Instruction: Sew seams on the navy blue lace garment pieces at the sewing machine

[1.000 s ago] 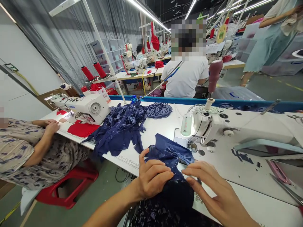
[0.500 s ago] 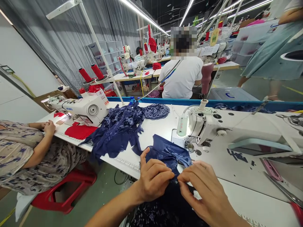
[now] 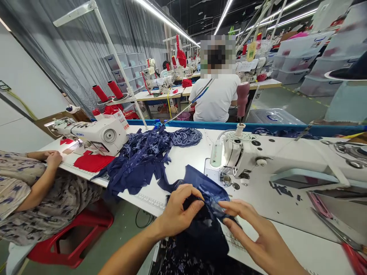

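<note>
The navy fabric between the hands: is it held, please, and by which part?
The left hand pinches the navy fabric about midway along; whether the right hand grips it is unclear.

- Grey curtain (image 3: 69, 57) in folds, upper left; plain white wall (image 3: 20, 88) beside it.
- Dark ceiling (image 3: 183, 15); long strip lights (image 3: 223, 17), lit, running into the depth.
- Green-grey floor (image 3: 123, 221); yellow tape (image 3: 309, 97) toward right.
- Red stool (image 3: 99, 215), lower left.
- Translucent boxes (image 3: 291, 68) stacked at right; pale-topped tables (image 3: 271, 82) farther back.

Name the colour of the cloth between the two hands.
The cloth is dark blue, showing best in the head view.
</note>
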{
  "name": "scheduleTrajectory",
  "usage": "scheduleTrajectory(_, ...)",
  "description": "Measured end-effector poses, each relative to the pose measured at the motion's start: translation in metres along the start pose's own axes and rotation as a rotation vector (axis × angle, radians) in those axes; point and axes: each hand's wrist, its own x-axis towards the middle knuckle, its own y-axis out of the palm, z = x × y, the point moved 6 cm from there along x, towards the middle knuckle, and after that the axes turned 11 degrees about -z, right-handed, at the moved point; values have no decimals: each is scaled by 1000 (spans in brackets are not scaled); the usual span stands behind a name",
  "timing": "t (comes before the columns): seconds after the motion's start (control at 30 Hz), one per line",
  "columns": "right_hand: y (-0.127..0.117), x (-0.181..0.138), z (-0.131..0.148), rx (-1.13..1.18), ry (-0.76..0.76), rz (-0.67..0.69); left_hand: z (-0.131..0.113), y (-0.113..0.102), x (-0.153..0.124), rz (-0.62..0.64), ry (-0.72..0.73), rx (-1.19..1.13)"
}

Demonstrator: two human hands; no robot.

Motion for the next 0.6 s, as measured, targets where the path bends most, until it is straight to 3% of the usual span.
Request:
scheduleTrajectory(0.13, -7, 3, 3, 149, 262, 134, -9, -4, 9, 177, -215, -112)
scheduleTrajectory(0.27, -19, 8, 35, 148, 92, 238, -29, -10, 12, 207, -131, -47)
scheduleTrajectory(0.4, -33, 10, 43, -101, -9, 314, -39, -15, 13, 130, 84, 96)
scheduleTrajectory(0.5, -45, 11, 34, -266, 47, 262, -36, -11, 16, 55, 224, 187)
scheduleTrajectory(0.6, -45, 7, 32, -314, 56, 42, -30, 5, 15, 38, 327, 265)
